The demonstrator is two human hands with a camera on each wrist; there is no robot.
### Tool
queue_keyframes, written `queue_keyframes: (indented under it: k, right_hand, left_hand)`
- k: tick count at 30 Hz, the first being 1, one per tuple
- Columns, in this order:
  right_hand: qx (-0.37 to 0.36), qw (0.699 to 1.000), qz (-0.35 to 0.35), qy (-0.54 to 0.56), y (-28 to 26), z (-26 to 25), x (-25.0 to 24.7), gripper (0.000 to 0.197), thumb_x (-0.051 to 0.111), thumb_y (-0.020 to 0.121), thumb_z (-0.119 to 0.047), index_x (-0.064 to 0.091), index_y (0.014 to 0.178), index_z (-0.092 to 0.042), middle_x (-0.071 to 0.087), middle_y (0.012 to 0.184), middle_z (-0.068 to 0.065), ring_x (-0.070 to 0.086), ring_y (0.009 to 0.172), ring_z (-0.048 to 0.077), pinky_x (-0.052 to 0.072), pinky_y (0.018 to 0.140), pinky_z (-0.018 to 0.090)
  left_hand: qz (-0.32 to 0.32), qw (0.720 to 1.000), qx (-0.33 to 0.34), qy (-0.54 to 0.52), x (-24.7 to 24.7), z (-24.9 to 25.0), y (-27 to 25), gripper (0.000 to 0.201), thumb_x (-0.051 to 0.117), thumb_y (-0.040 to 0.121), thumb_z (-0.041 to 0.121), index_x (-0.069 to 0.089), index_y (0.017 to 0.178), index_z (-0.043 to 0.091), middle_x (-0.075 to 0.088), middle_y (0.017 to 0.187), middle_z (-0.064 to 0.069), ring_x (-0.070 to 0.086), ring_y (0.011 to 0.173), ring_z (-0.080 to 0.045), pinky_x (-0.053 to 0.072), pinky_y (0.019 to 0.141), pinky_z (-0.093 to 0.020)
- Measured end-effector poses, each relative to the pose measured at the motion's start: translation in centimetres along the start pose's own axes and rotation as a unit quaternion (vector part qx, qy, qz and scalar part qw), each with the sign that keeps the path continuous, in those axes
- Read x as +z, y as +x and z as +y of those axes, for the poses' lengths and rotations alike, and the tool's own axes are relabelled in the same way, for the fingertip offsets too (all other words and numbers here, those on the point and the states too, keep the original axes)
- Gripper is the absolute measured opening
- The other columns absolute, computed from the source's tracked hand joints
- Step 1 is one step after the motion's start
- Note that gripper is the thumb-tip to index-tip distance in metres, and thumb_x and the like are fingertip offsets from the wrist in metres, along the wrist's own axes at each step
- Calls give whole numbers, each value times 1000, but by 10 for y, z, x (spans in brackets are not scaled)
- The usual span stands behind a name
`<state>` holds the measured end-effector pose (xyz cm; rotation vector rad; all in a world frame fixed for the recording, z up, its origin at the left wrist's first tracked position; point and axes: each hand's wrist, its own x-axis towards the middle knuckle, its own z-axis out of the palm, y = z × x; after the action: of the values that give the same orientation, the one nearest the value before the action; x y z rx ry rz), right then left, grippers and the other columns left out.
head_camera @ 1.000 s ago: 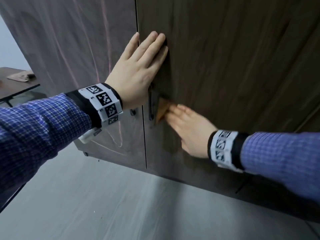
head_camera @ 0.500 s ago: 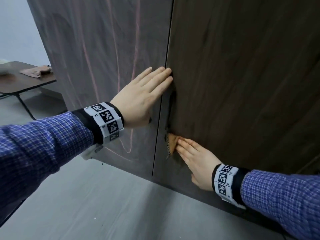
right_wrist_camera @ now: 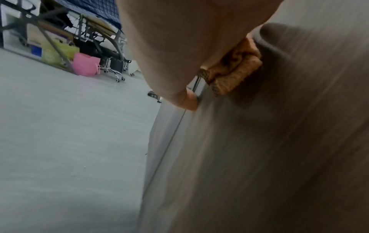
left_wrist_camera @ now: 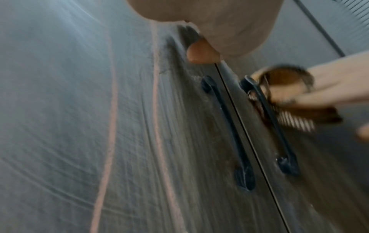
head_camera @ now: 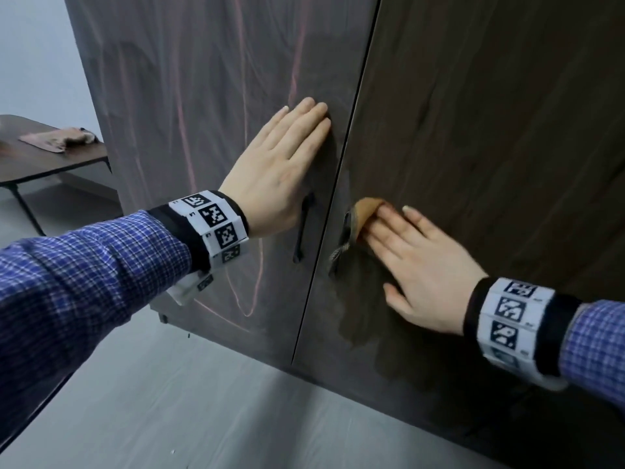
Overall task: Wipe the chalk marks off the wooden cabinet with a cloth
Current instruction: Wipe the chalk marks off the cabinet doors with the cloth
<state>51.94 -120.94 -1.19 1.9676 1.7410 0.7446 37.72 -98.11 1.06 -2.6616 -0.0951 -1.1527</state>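
Nearest to me, my right hand [head_camera: 419, 265] lies flat on the right cabinet door [head_camera: 490, 164], fingers straight, pressing the orange cloth [head_camera: 367, 208] against the wood; the cloth bunches under my fingertips right beside that door's black handle [left_wrist_camera: 267, 119], touching it. Half a second ago this hand and cloth sat lower against the door's left edge; since then they have slid up, and a dull damp-looking smear [head_camera: 358, 319] shows on the wood below my wrist. In the right wrist view the cloth [right_wrist_camera: 231, 74] pokes out past my fingers, folded on itself. Just beyond, across the seam between the doors, my left hand [head_camera: 280, 170] is spread open with its palm flat on the left cabinet door [head_camera: 203, 96], holding nothing; its fingertips now rest short of the seam, where earlier they reached it. Below its palm hangs that door's own black handle [left_wrist_camera: 227, 132]. Pink chalk marks [left_wrist_camera: 111, 110] run in long streaks down the left door, unwiped as before. Farther off to the left stands a dark table [head_camera: 40, 160] with a brownish rag [head_camera: 57, 138] lying on it.
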Motion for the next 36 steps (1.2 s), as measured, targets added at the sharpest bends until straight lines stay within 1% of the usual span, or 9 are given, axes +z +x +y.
queue_keyframes:
  k: [7, 11, 14, 17, 19, 23, 26, 32, 36]
  right_hand:
    - [119, 990, 76, -5, 53, 1, -62, 95, 34, 83, -66, 26, 151, 0, 22, 158, 20, 10, 148, 37, 10, 122, 48]
    - [92, 995, 7, -28, 74, -52, -48, 103, 36, 81, -68, 22, 150, 7, 17, 157, 26, 4, 146, 44, 4, 121, 51]
    - [155, 982, -31, -108, 83, -83, -35, 101, 35, 85, -64, 16, 149, 12, 6, 155, 36, -6, 143, 53, -2, 118, 57]
    - [168, 970, -75, -158, 82, -94, -25, 93, 33, 86, -58, 30, 142, 15, 21, 146, 41, 2, 139, 58, -2, 114, 61]
    - [163, 967, -80, -181, 80, -97, -17, 85, 30, 90, -51, 30, 141, 16, 23, 144, 42, 5, 137, 59, -4, 113, 64]
    - [122, 965, -108, -203, 71, -119, 3, 72, 28, 96, -38, 33, 137, 20, 11, 136, 53, -3, 128, 68, -4, 108, 72]
    - [56, 961, -150, -227, 61, -139, 27, 67, 32, 96, -36, 40, 137, 16, 10, 141, 54, -9, 129, 70, -13, 104, 75]
    - [2, 983, -113, -148, 39, -140, 78, 66, 31, 97, -31, 23, 149, 7, 1, 159, 27, -7, 144, 49, -9, 116, 58]
    - [-47, 980, -147, -127, -22, -121, 112, 74, 32, 97, -31, -1, 149, 9, -6, 160, 24, -9, 147, 42, -11, 117, 51]
  left_hand:
    - [3, 999, -20, -32, 0, -3, -12, 86, 31, 75, 28, 30, 153, -8, 26, 162, -24, 19, 153, -39, 16, 126, -50]
    - [14, 999, -9, -37, 3, -6, -18, 80, 44, 75, 15, 33, 152, -6, 30, 161, -24, 23, 152, -40, 19, 125, -52]
    - [-14, 999, 23, -46, 11, 6, -24, 79, 40, 77, 17, 34, 153, -2, 31, 161, -20, 22, 153, -37, 20, 124, -53]
    - [-53, 998, 28, -28, 23, 17, -29, 87, 60, 73, 13, 32, 155, -1, 29, 163, -18, 18, 154, -35, 18, 125, -53]
    - [-64, 998, 25, -17, 26, 22, -30, 88, 60, 72, 15, 33, 155, 0, 28, 163, -17, 18, 154, -35, 16, 126, -52]
    - [-72, 996, 36, -27, 26, 29, -29, 84, 35, 75, 29, 36, 152, -2, 30, 162, -20, 21, 153, -36, 13, 126, -50]
    - [-80, 996, 39, 1, 27, 32, -32, 87, 62, 74, 24, 36, 152, -3, 28, 162, -21, 21, 153, -37, 12, 126, -49]
    - [-144, 985, 75, 58, 27, 43, -32, 102, 64, 67, 31, 27, 157, 0, 17, 167, -18, 12, 155, -34, 10, 127, -48]
    - [-155, 983, 63, 77, 36, 55, -36, 94, 30, 71, 35, 22, 157, -3, 11, 167, -20, 7, 156, -35, 7, 127, -48]
